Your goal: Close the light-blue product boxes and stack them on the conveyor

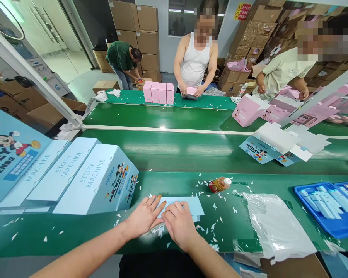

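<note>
A flat light blue cardboard piece (194, 204) with faint lettering lies on the green work surface in front of me. My left hand (143, 216) rests at its left end, palm down, fingers spread. On the cardboard's near edge, my right hand (178, 222) is closed, its fingers curled and pressed together; the part under them is hidden. The two hands nearly touch. Left of them stands a row of light blue "Story Machine" boxes (87, 173) with cartoon mouse prints. White paper scraps are scattered around the hands.
A small bottle (219, 185) lies beyond the cardboard. To the right are a plastic bag (278, 224) and a blue tray (333, 227) with folded pieces. Open blue boxes (261, 148) and pink boxes (158, 93) stand farther off. Several co-workers are across the belt (168, 146).
</note>
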Tool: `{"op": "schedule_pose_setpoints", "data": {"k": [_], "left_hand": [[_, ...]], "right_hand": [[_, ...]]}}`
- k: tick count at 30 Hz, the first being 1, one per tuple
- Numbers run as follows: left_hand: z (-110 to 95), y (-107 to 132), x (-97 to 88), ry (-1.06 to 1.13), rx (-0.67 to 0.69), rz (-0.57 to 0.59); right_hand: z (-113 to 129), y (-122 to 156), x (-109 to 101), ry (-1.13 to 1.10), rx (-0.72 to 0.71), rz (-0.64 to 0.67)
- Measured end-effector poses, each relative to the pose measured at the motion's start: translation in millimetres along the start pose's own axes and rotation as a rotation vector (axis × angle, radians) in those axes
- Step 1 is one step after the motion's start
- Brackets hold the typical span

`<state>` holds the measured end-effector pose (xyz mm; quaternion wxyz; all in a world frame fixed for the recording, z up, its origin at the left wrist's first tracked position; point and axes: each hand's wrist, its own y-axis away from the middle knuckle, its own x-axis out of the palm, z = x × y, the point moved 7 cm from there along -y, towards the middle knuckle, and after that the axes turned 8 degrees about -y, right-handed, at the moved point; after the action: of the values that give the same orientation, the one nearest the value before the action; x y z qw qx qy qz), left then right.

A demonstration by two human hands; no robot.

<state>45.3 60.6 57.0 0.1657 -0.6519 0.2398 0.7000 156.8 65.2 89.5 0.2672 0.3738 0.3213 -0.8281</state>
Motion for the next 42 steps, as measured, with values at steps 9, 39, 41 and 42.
{"op": "schedule_pose_setpoints", "data": {"k": [9,39,41,42], "left_hand": [[-6,8,19.2,0.012,-0.056,-0.039],[-6,13,22.5,-0.019,0.023,0.123],[-5,14,18.3,0.01,0.039,0.134],[-5,14,17.1,0.016,0.05,0.142]], "right_hand": [[-80,6,-53,-0.163,0.313,-0.195],[-90,81,-9,0.084,-0.038,0.531],[-90,83,-6,0.092,-0.042,0.559],[-90,83,-5,0.094,-0.044,0.572]]}}
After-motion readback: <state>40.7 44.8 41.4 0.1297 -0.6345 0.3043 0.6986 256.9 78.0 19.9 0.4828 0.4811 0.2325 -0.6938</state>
